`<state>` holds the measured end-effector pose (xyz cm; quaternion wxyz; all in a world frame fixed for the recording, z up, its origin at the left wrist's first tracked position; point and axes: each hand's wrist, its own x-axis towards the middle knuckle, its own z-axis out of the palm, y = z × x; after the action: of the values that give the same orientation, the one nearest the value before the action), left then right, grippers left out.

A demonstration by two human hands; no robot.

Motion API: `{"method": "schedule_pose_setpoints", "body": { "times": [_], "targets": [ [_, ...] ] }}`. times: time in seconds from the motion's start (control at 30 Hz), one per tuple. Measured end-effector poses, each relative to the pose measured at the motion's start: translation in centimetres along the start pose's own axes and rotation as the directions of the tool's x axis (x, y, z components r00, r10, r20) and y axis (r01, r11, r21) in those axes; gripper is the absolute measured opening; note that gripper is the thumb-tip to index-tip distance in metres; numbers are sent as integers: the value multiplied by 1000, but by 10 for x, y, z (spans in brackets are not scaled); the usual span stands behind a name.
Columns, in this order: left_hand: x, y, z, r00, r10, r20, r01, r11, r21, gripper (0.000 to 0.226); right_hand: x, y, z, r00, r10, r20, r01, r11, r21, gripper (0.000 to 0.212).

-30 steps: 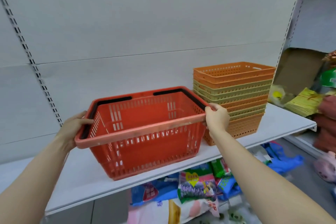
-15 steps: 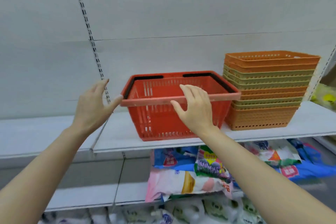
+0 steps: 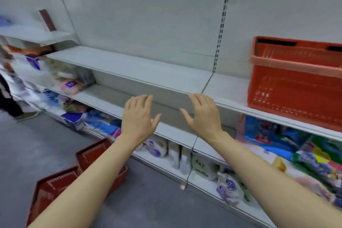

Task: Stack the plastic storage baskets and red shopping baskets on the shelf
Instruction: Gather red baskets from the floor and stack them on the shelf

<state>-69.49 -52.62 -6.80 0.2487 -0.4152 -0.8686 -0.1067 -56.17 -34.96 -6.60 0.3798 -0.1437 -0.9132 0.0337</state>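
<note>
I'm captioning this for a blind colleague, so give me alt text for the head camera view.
Two empty, open hands, left hand and right hand, reach out in front of a grey store shelf. A red shopping basket sits on the shelf at right, and more red baskets lie on the floor at lower left.

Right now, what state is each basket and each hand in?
Red plastic shopping basket on the shelf: upright, untouched, black handles folded down.
Two red shopping baskets on the floor: upright, side by side, partly hidden by the left arm.
Left hand: open, holding nothing.
Right hand: open, holding nothing.
</note>
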Motion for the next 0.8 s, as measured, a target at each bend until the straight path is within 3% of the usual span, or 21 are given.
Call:
{"method": "schedule_pose_setpoints", "body": {
  "times": [0.2, 0.4, 0.63, 0.8],
  "targets": [
    [-76, -137, 38, 970, -198, 142, 189, 979, 78, 62, -7, -105, 118, 980, 13, 200, -36, 993, 114, 48],
    [-154, -256, 84, 853, -422, 308, 380, 906, 187, 64, -28, -188, 226, 917, 8, 399, -70, 988, 139, 43],
    [-197, -340, 169, 692, -576, 436, 503, 817, 281, 61, -52, -222, 359, 811, -6, 585, -66, 993, 102, 45],
    [-223, -380, 258, 610, -606, 509, 520, 792, 320, 60, -73, -225, 460, 763, 19, 646, -82, 994, 67, 43]
  ]
}}
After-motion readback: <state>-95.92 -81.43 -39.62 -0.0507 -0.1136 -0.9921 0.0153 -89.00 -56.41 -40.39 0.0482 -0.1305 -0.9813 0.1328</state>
